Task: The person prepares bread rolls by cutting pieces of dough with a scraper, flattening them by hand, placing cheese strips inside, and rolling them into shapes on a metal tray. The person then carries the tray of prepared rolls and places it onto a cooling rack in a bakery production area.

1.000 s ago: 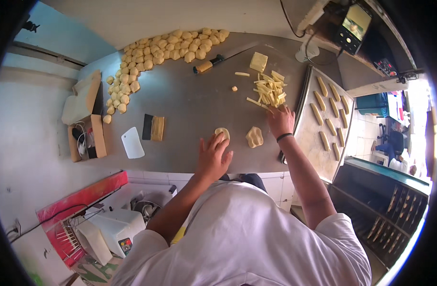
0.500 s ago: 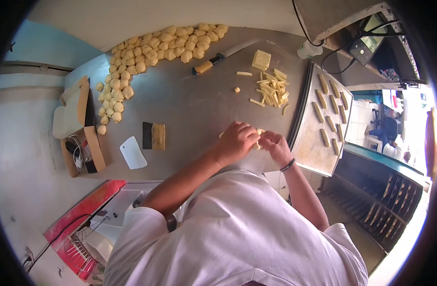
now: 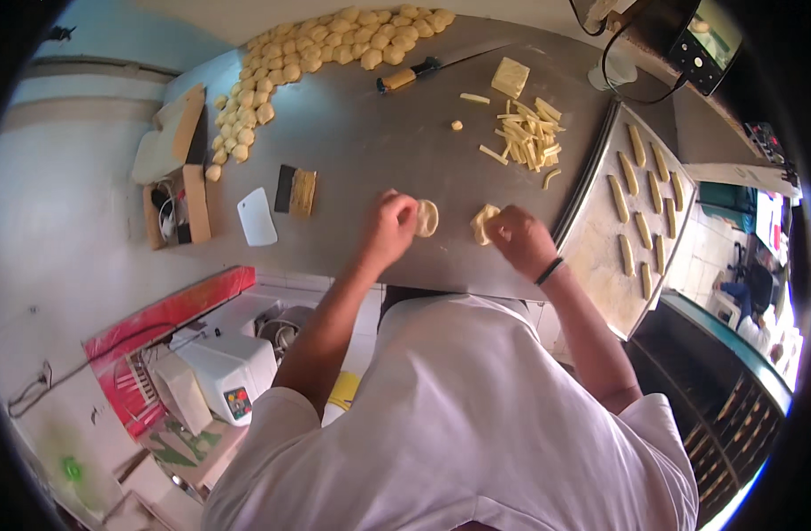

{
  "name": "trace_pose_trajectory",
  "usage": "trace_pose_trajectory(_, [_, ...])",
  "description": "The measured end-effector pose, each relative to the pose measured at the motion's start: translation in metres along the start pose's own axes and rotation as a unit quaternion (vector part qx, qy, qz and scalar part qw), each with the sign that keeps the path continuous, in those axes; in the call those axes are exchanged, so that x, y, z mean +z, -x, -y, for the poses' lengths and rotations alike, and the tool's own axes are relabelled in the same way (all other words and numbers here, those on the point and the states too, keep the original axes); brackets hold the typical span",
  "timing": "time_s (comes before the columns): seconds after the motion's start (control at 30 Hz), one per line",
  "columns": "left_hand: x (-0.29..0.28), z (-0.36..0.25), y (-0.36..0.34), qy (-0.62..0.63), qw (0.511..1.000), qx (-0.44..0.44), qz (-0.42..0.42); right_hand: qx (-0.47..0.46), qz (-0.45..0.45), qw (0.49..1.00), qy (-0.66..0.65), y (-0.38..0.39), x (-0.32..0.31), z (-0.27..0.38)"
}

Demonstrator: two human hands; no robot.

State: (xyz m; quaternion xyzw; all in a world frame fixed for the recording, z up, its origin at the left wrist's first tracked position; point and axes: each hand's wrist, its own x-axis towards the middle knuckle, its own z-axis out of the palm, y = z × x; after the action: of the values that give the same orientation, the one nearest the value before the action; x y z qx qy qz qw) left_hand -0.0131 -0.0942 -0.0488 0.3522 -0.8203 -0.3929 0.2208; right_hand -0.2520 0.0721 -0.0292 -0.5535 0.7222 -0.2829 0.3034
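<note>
At the front of the metal worktable, my left hand [image 3: 393, 227] is closed at the edge of a small flattened dough round [image 3: 428, 219]. My right hand [image 3: 523, 241], with a dark band at its wrist, pinches another pale dough piece [image 3: 485, 224], which looks folded or cupped. A gap separates the two hands. Beyond them lie a heap of pale yellow sticks [image 3: 531, 138], perhaps cheese, a square yellow block [image 3: 510, 78] and a tiny dough bit [image 3: 457, 125]. My fingertips partly cover both dough pieces.
Many dough balls [image 3: 290, 55] line the far left edge. A knife [image 3: 409, 74] lies near the back. At left are a scraper [image 3: 296, 190], a white plastic card [image 3: 257, 218] and an open cardboard box [image 3: 195, 199]. On the right, a tray [image 3: 591, 257] holds several dough sticks [image 3: 629, 173].
My hands were together over one spot; now they have moved apart, each at its own dough piece. The whole view has shifted, with the table sitting higher and farther right.
</note>
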Motion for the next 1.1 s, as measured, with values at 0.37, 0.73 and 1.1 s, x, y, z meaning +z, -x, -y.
trace_pose_trajectory(0.37, [0.014,-0.007,-0.048,-0.139,0.973,-0.05,0.176,-0.136,0.154,0.973,0.104,-0.08,0.011,-0.04])
trace_pose_trajectory(0.73, [0.034,-0.017,0.073,-0.299,0.943,0.142,-0.039,-0.148,-0.039,0.947,0.283,0.067,0.043,-0.017])
trace_pose_trajectory(1.1, [0.08,0.008,-0.042,-0.214,0.957,0.185,-0.071,-0.08,-0.189,0.934,0.291,-0.073,0.085,-0.019])
